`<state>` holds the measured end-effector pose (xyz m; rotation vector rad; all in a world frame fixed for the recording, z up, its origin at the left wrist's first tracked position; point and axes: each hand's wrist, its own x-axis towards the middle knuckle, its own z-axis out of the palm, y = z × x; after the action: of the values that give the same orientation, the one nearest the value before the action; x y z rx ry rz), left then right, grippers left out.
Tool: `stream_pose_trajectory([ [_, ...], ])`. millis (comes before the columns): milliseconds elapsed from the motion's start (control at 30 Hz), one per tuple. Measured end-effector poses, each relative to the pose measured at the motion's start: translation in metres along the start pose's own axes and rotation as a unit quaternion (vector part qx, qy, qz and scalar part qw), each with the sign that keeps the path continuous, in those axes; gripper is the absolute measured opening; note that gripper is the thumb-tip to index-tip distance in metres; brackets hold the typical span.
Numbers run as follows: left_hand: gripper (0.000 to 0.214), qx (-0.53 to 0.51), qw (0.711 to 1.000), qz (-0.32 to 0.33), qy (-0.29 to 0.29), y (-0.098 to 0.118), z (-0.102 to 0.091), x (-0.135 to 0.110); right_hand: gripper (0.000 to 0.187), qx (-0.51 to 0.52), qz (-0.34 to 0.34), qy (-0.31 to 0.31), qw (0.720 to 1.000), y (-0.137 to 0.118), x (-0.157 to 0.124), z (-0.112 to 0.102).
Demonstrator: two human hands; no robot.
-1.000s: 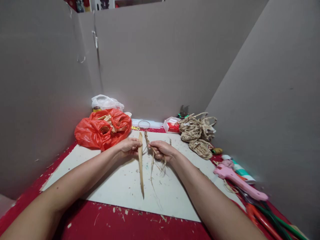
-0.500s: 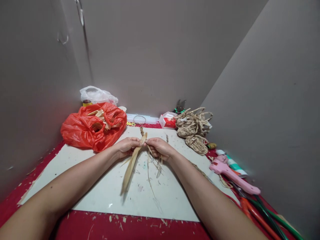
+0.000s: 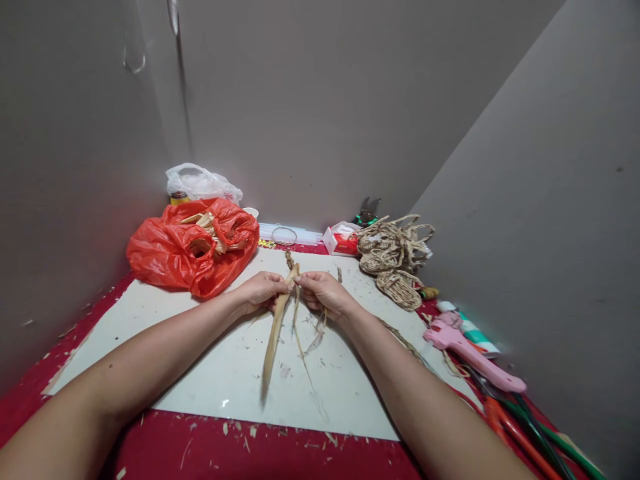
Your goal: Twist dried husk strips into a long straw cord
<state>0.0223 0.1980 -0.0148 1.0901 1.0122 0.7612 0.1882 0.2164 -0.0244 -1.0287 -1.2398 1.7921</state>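
Note:
My left hand (image 3: 260, 292) and my right hand (image 3: 324, 293) meet over the middle of a white board (image 3: 165, 360). Both are closed in a pinch on dried straw strands (image 3: 295, 313). A short braided stub (image 3: 289, 257) sticks up between the fingertips. From my left hand a long flat straw strip (image 3: 273, 345) hangs down to the board. Thinner frayed strands trail below my right hand.
A red plastic bag (image 3: 170, 257) with husk pieces lies at the back left, a white bag (image 3: 200, 181) behind it. Woven straw sandals (image 3: 397, 257) and a red box (image 3: 341, 241) sit back right. A pink glue gun (image 3: 467, 352) and long-handled tools (image 3: 530, 433) lie right. Grey partition walls enclose the table.
The long flat strip swung from hanging straight down out to the left, then partly back. Both hands stayed together on the straw. The view shifted slightly.

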Motion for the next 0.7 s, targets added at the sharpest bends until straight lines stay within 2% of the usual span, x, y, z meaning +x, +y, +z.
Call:
stream_pose_trajectory([
  [100, 0.025, -0.037, 0.999, 0.012, 0.004, -0.001, 0.0, 0.001, 0.036, 0.003, 0.0, 0.003, 1.0, 0.0, 0.0, 0.001],
  [267, 0.022, -0.107, 0.994, -0.017, 0.007, 0.001, -0.006, 0.004, 0.036, 0.0, 0.008, -0.012, 1.0, -0.001, -0.001, 0.0],
  [500, 0.029, -0.085, 0.996, -0.014, 0.016, -0.001, -0.005, 0.007, 0.035, -0.016, 0.015, -0.037, 0.999, 0.002, 0.0, -0.002],
  [700, 0.027, -0.083, 0.995, 0.023, 0.044, -0.006, -0.004, 0.011, 0.032, -0.016, 0.013, -0.016, 1.0, 0.001, 0.0, 0.002],
])
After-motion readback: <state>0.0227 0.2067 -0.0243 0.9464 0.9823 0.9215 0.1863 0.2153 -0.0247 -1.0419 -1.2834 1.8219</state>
